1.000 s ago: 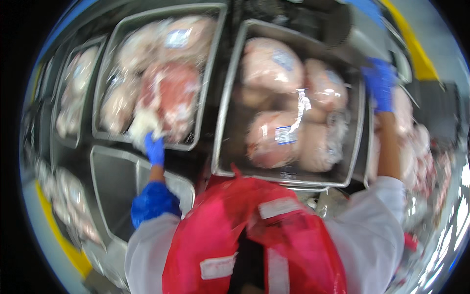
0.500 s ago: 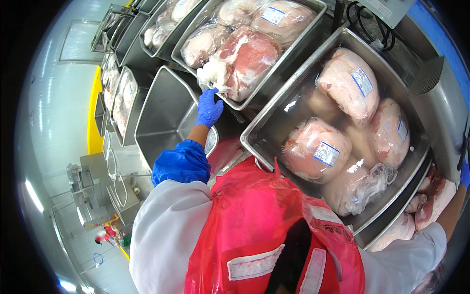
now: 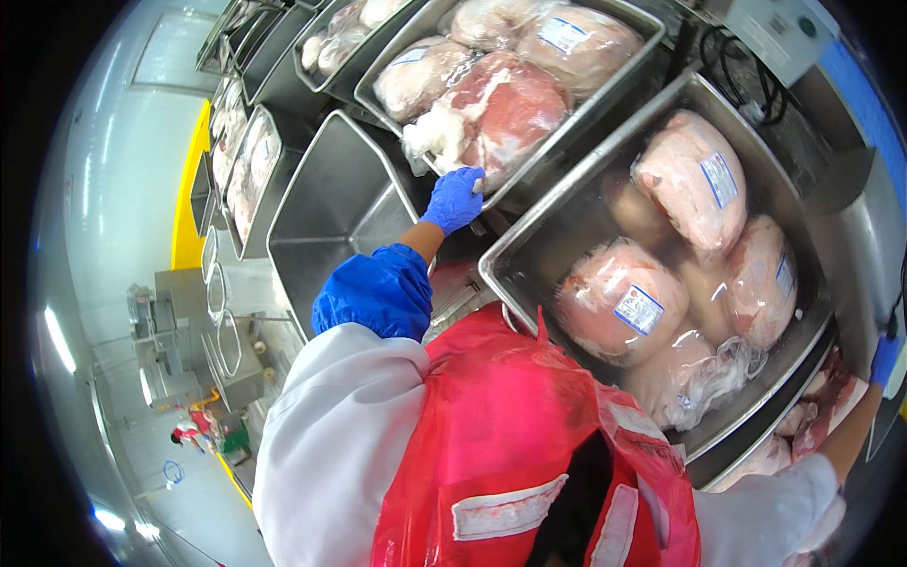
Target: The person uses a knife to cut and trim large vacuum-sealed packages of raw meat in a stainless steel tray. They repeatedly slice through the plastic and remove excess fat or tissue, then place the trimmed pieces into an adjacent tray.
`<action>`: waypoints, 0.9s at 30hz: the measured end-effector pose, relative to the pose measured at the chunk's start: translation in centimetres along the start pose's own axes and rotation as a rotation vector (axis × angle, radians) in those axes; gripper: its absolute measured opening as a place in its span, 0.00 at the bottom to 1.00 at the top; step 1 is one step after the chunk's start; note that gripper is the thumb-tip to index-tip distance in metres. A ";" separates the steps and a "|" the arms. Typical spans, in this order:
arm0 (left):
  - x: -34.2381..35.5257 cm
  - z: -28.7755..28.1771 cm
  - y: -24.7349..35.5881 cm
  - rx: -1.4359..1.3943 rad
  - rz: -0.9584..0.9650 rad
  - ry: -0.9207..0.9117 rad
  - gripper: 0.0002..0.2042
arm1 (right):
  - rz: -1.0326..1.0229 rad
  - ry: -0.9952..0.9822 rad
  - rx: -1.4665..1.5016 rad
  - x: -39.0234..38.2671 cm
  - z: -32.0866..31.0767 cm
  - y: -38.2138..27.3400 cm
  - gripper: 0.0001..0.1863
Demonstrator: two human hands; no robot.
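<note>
My left hand (image 3: 454, 200), in a blue glove, is closed over the near rim of a metal tub (image 3: 539, 175). Right beside its fingers lies a red cut of meat (image 3: 510, 106) in clear plastic, with a whitish bunched end. Paler bagged meat (image 3: 581, 47) with labels fills the rest of that tub. At the far right edge, my right hand (image 3: 885, 359), also blue-gloved, has its fingers curled by a thin dark cord or handle; what it grips is too small to make out.
A large metal tub (image 3: 510, 248) holds liquid and several labelled bagged meat pieces (image 3: 624, 300). Left of it stands a bare metal tub (image 3: 331, 217). A curved metal guard (image 3: 855, 227) and a control box (image 3: 784, 38) are at the right. Another person (image 3: 189, 433) works far off.
My left hand has shifted right along the tub's rim, away from the bag's bunched white end. My right hand sits slightly lower, and the whole view has shifted a little.
</note>
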State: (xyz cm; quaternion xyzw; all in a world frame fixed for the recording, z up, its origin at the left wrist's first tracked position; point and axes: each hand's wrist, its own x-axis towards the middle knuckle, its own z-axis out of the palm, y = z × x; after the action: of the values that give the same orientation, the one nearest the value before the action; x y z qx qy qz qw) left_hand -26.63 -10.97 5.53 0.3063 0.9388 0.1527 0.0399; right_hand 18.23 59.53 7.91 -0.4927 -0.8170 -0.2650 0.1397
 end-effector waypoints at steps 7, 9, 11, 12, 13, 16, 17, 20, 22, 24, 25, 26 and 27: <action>-9.8 0.0 -5.5 -0.003 -0.392 0.197 0.37 | 0.202 0.138 0.486 -17.2 -4.2 -5.2 0.27; -12.4 1.0 -5.7 -0.114 -0.679 -0.036 0.42 | 0.391 0.042 0.573 -23.9 -6.9 -6.5 0.26; -14.5 0.6 -8.0 -0.126 -0.798 -0.334 0.36 | 0.537 -0.097 0.655 -28.9 -8.4 -8.8 0.25; -14.9 0.6 -9.0 -0.136 -0.819 -0.483 0.33 | 0.597 -0.132 0.684 -30.8 -9.4 -9.5 0.24; -15.4 1.3 -10.5 -0.122 -0.750 -0.515 0.28 | 0.630 -0.156 0.716 -32.0 -10.4 -10.6 0.24; -17.3 4.2 -14.2 -0.089 -0.543 -0.555 0.15 | 0.623 -0.156 0.863 -32.2 -12.5 -13.6 0.22; -18.0 4.6 -15.0 -0.088 -0.509 -0.572 0.13 | 0.573 -0.160 0.919 -30.8 -14.7 -16.3 0.22; -19.1 5.0 -16.4 -0.135 -0.492 -0.584 0.12 | 0.426 -0.185 1.017 -26.8 -19.4 -23.1 0.23; -20.3 5.5 -17.6 -0.147 -0.477 -0.559 0.11 | 0.339 -0.206 1.083 -25.7 -20.8 -26.4 0.23; -21.1 4.9 -17.9 -0.155 -0.506 -0.529 0.11 | 0.255 -0.230 1.155 -25.5 -24.3 -32.1 0.22; -21.3 4.7 -18.0 -0.165 -0.514 -0.511 0.11 | 0.187 -0.264 1.152 -25.5 -24.4 -33.0 0.22; -21.8 5.2 -18.4 -0.158 -0.489 -0.476 0.11 | 0.127 -0.295 1.145 -25.8 -24.1 -33.5 0.22; -22.1 5.3 -18.8 -0.153 -0.481 -0.471 0.10 | 0.069 -0.325 1.128 -26.2 -23.6 -33.8 0.22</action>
State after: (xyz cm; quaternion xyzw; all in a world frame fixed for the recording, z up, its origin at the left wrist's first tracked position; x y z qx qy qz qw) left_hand -18.43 -36.92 -5.78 0.0991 0.9349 0.1340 0.3133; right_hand 0.21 14.26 4.51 -0.4026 -0.8263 0.2944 0.2617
